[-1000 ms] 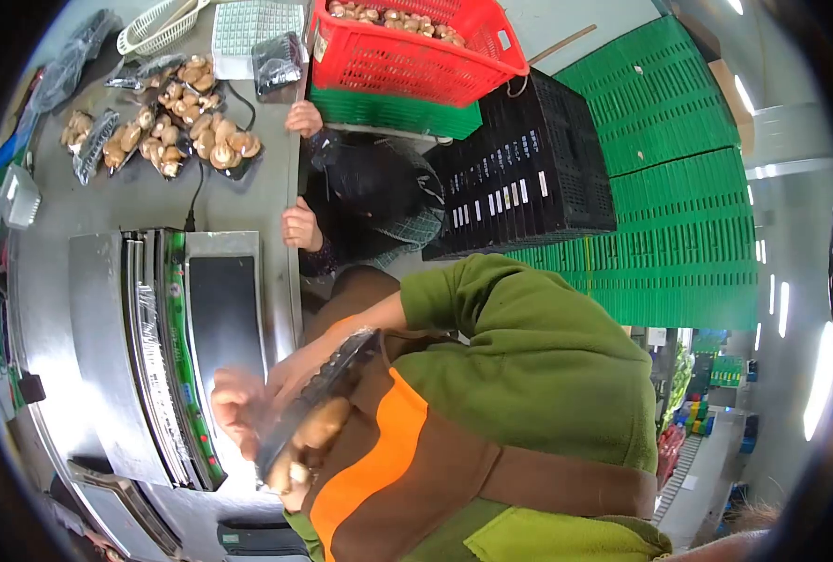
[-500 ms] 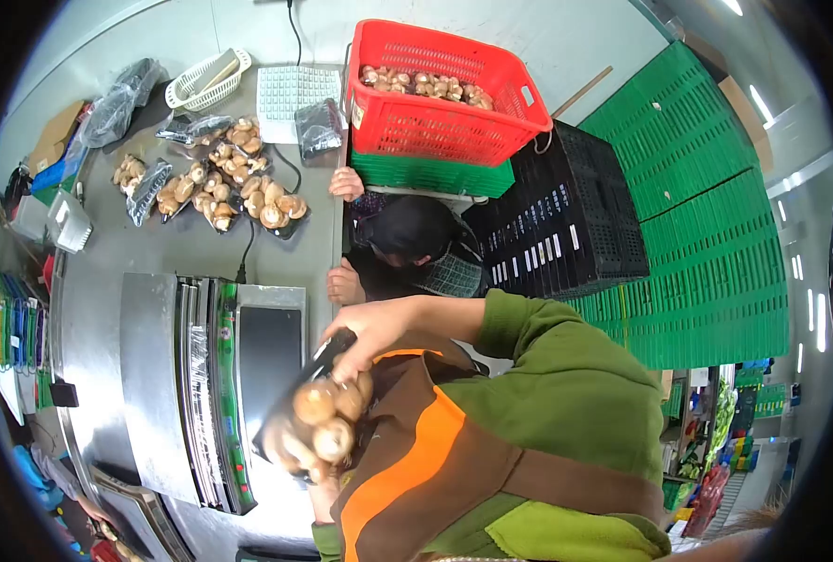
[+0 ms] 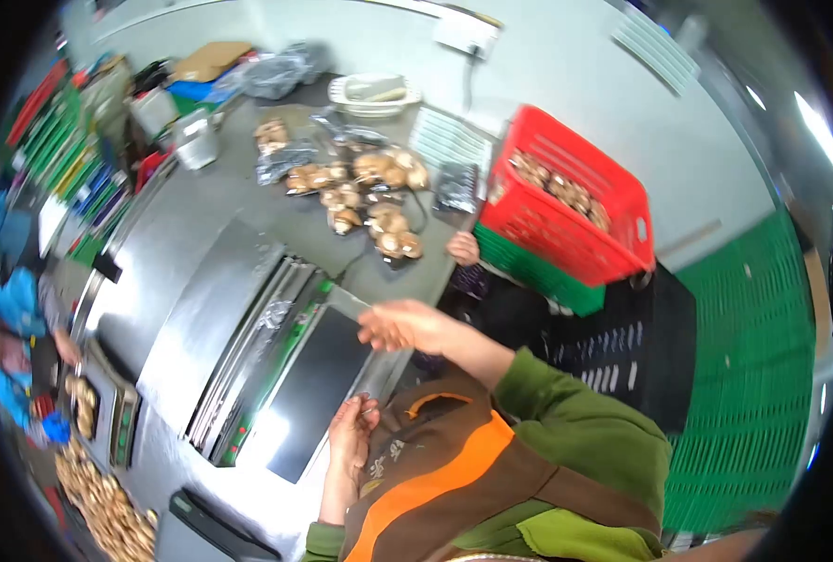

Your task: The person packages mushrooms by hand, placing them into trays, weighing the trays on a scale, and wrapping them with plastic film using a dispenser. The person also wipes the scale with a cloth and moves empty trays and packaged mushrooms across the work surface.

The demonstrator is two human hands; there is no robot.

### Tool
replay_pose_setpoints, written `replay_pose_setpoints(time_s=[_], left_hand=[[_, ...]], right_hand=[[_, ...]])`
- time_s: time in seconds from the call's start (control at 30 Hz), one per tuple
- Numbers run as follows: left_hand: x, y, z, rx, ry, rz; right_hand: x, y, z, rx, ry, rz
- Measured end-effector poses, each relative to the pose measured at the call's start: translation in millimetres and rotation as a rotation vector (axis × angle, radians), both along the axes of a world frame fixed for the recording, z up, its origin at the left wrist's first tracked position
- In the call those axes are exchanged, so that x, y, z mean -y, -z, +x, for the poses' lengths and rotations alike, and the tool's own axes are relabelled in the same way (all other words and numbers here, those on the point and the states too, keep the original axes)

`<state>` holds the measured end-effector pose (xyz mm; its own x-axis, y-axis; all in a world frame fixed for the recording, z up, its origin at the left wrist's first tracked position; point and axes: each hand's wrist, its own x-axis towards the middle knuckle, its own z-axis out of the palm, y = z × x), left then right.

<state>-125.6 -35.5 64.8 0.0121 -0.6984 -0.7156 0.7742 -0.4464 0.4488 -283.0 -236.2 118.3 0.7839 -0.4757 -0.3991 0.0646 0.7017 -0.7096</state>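
Observation:
My right hand (image 3: 402,326) is over the edge of the dark plate (image 3: 318,389) of the wrapping machine, its fingers loosely apart with nothing seen in them. Lower down, close to my apron, my left hand (image 3: 351,431) has curled fingers, with a small glint at their tips that is too small to name. Left of the plate lie the machine's metal bars and green strip (image 3: 280,361). Several bagged mushroom packs (image 3: 388,229) lie on the grey table (image 3: 276,211) beyond the machine.
A red crate (image 3: 566,201) of mushrooms rests on a green one (image 3: 529,267). A co-worker's hand (image 3: 463,247) grips the table edge. Another person in blue (image 3: 14,309) is at the left, near a scale (image 3: 107,412) and loose mushrooms (image 3: 98,506). Black and green crates stand at right.
The pack of mushrooms that was in my hands is gone from them. My right hand has moved away from it, and the view has turned, bringing the person in blue into sight.

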Motion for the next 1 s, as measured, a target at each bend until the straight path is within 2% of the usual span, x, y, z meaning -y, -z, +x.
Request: replay_pose_setpoints(time_s=[0.07,0.13,0.2,0.27,0.33,0.37,0.43,0.53,0.6,0.73,0.77,0.87,1.0], left_hand=[[-3,11,-5,-0.034,-0.078,0.005],[-15,72,-10,-0.215,-0.135,-0.148],[-16,100,-22,-0.161,-0.190,-0.181],[-21,34,-20,0.168,-0.092,-0.116],[-29,31,-23,0.007,-0.179,-0.016],[-31,29,-26,0.014,-0.216,-0.028],[-42,27,-33,-0.010,-0.216,0.055],[-56,51,-39,-0.073,-0.198,0.029],[-60,65,-43,-0.069,-0.250,0.065],[-85,50,-38,-0.006,-0.301,-0.043],[-96,56,-39,-0.038,-0.345,-0.052],[-149,31,-41,-0.044,-0.450,-0.050],[-248,26,-48,-0.048,-0.602,-0.010]], right_hand=[[-26,18,15,-0.120,-0.089,-0.035],[-53,29,27,-0.124,-0.246,-0.210],[-77,35,38,-0.112,-0.422,-0.178],[-90,67,43,-0.129,-0.572,-0.451],[-97,58,51,-0.237,-0.657,-0.498],[-99,46,53,-0.271,-0.697,-0.416],[-102,55,57,-0.251,-0.741,-0.401],[-112,63,63,-0.232,-0.760,-0.444],[-125,49,67,-0.292,-0.748,-0.538],[-151,51,73,-0.308,-0.737,-0.589],[-159,45,78,-0.293,-0.738,-0.572],[-191,50,90,-0.252,-0.785,-0.551],[-268,57,102,-0.224,-0.938,-0.648]])
